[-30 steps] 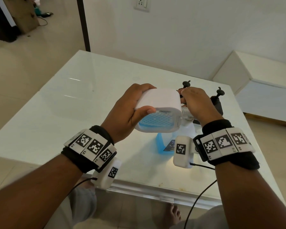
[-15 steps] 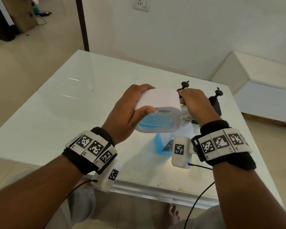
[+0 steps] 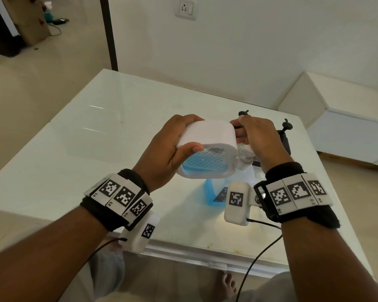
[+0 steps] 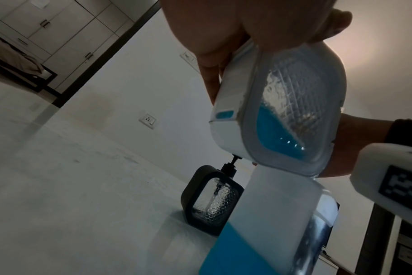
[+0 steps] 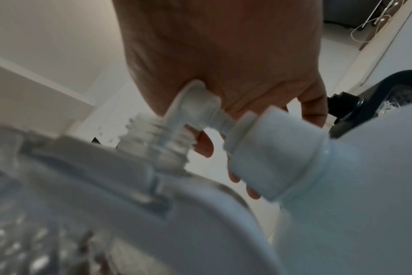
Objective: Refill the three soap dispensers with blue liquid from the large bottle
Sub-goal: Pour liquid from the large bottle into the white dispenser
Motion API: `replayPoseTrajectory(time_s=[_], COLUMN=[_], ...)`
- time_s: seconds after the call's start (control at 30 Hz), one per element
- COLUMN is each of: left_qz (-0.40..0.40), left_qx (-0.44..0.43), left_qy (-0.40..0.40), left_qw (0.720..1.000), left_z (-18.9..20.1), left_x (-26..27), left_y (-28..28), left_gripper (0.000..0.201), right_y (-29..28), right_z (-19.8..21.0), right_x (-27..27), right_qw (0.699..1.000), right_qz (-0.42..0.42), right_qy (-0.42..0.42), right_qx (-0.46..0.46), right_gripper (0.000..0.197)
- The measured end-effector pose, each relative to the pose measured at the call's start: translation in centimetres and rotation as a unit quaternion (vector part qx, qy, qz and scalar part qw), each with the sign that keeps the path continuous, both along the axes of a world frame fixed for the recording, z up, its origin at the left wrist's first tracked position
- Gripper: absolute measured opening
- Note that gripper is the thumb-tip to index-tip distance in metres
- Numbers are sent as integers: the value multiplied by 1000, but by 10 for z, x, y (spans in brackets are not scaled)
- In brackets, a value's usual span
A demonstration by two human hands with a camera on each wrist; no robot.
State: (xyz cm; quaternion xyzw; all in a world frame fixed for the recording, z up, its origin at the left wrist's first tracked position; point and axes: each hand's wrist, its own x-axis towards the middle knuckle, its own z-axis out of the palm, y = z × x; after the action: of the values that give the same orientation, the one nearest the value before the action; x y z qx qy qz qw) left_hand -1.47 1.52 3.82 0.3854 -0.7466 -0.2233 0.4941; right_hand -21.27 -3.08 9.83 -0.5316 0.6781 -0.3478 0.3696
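Note:
My left hand [image 3: 179,140] grips a white soap dispenser [image 3: 207,136] and holds it tilted on its side above the table. Blue liquid pools in the low part of the white dispenser [image 4: 282,115]. My right hand [image 3: 249,136] holds the white pump head [image 5: 195,98] just off the dispenser's bare threaded neck [image 5: 158,139], with its tube still inside. Directly below the dispenser stands the large bottle [image 3: 212,190], capped in white [image 5: 270,154] and partly full of blue liquid [image 4: 259,241]. Two black dispensers [image 3: 285,136] stand behind my right hand; one black dispenser [image 4: 212,201] looks empty.
The white glass table [image 3: 96,149] stretches to the left and back. Its near edge [image 3: 194,253] is close to my wrists. A low white cabinet [image 3: 347,127] stands at the right, and a wall with a socket [image 3: 184,8] is behind.
Both hands and the white dispenser stay almost in place. The right hand has shifted only slightly at the pump.

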Motion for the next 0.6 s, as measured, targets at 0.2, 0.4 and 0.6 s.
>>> replayPoseTrajectory(time_s=[0.2,0.4,0.6], left_qz=[-1,-2,-1], left_qx=[7,11,7], left_qy=[2,9,12], left_qw=[1000,1000,1000], left_z=[-1,1,3], left_x=[-1,-2,-1], left_y=[2,2,1], left_gripper=[66,69,82], right_y=[-3,-1,5], right_z=[-5,-3,5], right_x=[0,2,4], right_qw=[998,996,999], right_qz=[29,23,-2], right_qy=[45,78,26], right_qx=[38,38,21], right_gripper=[25,30,26])
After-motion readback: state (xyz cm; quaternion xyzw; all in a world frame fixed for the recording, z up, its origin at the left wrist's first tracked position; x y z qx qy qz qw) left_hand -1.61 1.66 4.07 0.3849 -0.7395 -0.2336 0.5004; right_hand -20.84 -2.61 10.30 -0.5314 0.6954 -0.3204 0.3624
